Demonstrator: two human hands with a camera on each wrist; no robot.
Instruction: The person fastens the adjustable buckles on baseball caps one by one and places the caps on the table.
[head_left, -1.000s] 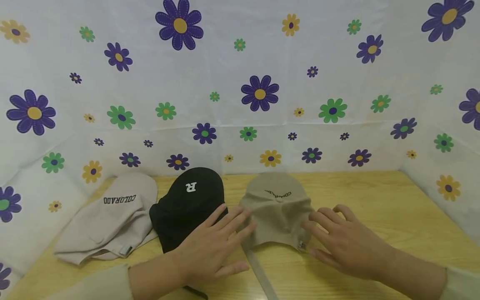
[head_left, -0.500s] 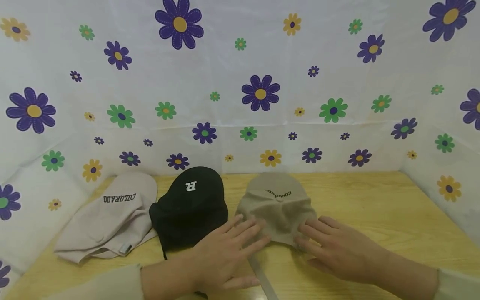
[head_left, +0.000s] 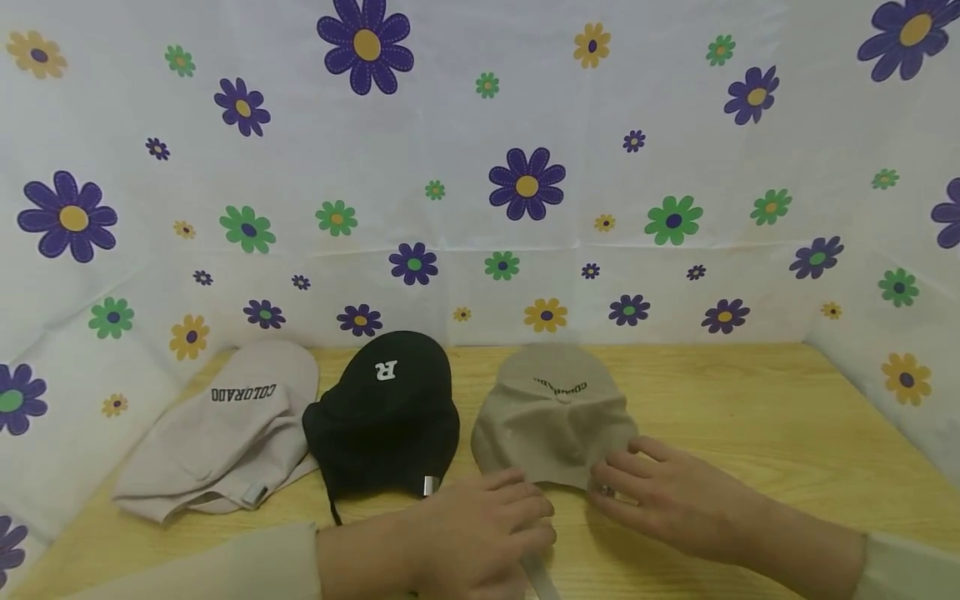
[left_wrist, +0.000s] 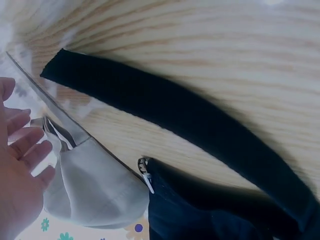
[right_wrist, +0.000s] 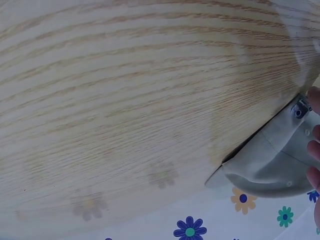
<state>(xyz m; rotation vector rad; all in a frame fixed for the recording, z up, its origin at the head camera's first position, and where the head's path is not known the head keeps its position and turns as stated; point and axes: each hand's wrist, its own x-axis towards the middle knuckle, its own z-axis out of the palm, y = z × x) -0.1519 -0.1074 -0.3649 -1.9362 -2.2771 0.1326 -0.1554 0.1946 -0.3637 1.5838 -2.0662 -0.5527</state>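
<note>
A beige cap (head_left: 558,425) with dark lettering lies at the middle right of the table, crown up. At its near right edge my right hand (head_left: 675,500) holds it by the metal buckle (right_wrist: 300,110), thumb and bent fingers around the rim. My left hand (head_left: 480,529) is over the cap's loose strap (head_left: 540,575). In the left wrist view its fingers are loosely bent, apart from the strap and pinching nothing visible. Just left of the beige cap lies a black cap (head_left: 386,425) with a white letter R. Its long black strap (left_wrist: 175,110) stretches toward the near side.
A pale pinkish cap (head_left: 225,442) marked COLORADO lies at the far left, against the black one. The wooden table (head_left: 735,400) ends at a white flowered cloth (head_left: 450,150) hanging behind and at both sides.
My left hand has moved right and toward the near side, off the black cap's edge, over the strap. My right hand has come in to the beige cap's buckle. The caps stay in place.
</note>
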